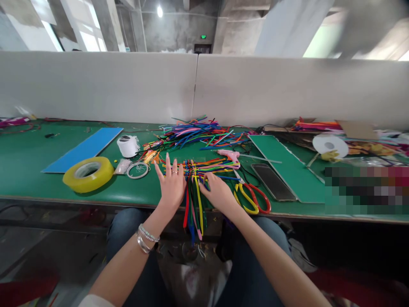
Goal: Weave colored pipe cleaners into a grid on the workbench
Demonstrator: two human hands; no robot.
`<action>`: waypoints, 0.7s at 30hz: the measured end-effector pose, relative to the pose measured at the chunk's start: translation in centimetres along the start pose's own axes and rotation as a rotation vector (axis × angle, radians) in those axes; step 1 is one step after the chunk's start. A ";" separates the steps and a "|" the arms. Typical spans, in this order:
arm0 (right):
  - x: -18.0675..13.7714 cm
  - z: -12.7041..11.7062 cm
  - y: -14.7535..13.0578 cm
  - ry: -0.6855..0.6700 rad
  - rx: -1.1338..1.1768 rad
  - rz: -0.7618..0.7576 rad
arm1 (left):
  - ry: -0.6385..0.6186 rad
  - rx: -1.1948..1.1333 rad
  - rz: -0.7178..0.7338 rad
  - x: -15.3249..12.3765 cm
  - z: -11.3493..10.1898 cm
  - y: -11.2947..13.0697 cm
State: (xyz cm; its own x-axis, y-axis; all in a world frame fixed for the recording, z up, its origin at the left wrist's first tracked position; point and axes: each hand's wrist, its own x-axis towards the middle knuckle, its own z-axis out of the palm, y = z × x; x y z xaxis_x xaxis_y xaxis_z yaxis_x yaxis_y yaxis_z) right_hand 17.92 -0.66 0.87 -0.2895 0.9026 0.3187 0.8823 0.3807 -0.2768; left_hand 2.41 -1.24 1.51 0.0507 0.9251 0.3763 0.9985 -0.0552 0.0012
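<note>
Several coloured pipe cleaners (pixel 200 200) are woven together at the table's front edge, with some ends spread left and right and others hanging over the edge. My left hand (pixel 171 184) lies on the left part of the weave, fingers stretched and spread, a ring on one finger. At the weave's lower right, my right hand (pixel 217 191) has its fingers curled, with thumb and forefinger around a blue pipe cleaner. Scissors (pixel 252 199) with red and yellow handles lie right of that hand. Behind them rests a pink glue gun (pixel 228 156).
A pile of loose pipe cleaners (pixel 194 133) lies at the back. On the left are a tape roll (pixel 105 175), a blue board (pixel 84 149), white thread (pixel 128 147) and a wire coil (pixel 137 170). On the right are a phone (pixel 273 182) and a green board (pixel 287 168).
</note>
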 end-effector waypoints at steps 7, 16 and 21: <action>0.1 -0.6 -0.4 -0.260 -0.154 0.181 | -0.360 -0.115 -0.092 0.3 -0.4 -0.1; 0.4 -0.1 -0.2 -0.223 -0.203 0.082 | -0.611 -0.366 0.119 0.6 0.0 -0.5; 0.6 -0.2 0.2 -0.158 -0.206 0.035 | -0.677 -0.400 0.136 0.8 -0.3 -0.9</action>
State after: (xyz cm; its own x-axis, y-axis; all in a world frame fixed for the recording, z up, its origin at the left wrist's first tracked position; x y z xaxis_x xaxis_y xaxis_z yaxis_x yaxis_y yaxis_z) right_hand 18.01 -0.07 1.21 -0.2975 0.9409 0.1618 0.9452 0.3141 -0.0893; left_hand 1.57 -0.59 2.06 0.3021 0.9205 -0.2478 0.9056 -0.1960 0.3760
